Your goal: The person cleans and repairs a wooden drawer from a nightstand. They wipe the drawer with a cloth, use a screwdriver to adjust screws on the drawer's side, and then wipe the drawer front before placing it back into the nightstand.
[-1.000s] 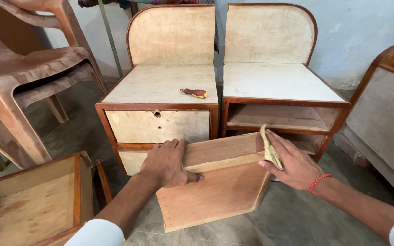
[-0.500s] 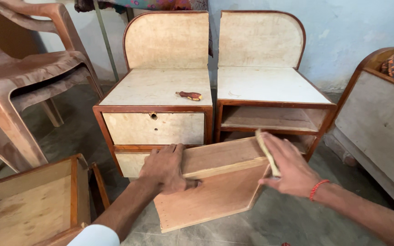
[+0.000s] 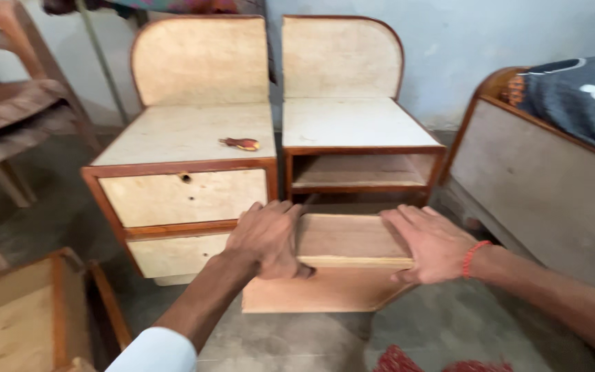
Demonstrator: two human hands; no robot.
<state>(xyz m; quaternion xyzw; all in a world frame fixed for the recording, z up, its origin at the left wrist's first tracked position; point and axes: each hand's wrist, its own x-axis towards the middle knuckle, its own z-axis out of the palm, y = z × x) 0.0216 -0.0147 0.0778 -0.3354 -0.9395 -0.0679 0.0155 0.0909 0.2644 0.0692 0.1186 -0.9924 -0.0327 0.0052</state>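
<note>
Since the earlier frames, both hands have turned the shallow plywood drawer box (image 3: 342, 258) level and carried it up to the open lower bay of the right-hand cabinet, and the yellowish pad once under the right hand no longer shows. Now the left hand (image 3: 266, 238) lies over the drawer's left end, fingers curled down round its edge in a grip. On the other end rests the right hand (image 3: 432, 244), with a red thread band at the wrist, its fingers flat along the top and the thumb tucked beneath the side, clasping it. That drawer sits low and near, just in front of the right bedside cabinet of pale board with red-brown trim (image 3: 352, 124), whose upper shelf stands open. To the left stands a matching cabinet with two fitted drawers (image 3: 180, 179), and a small reddish wooden tool (image 3: 241, 144) lies on its top. At near left rests another open wooden drawer (image 3: 18, 317) on the grey floor
</note>
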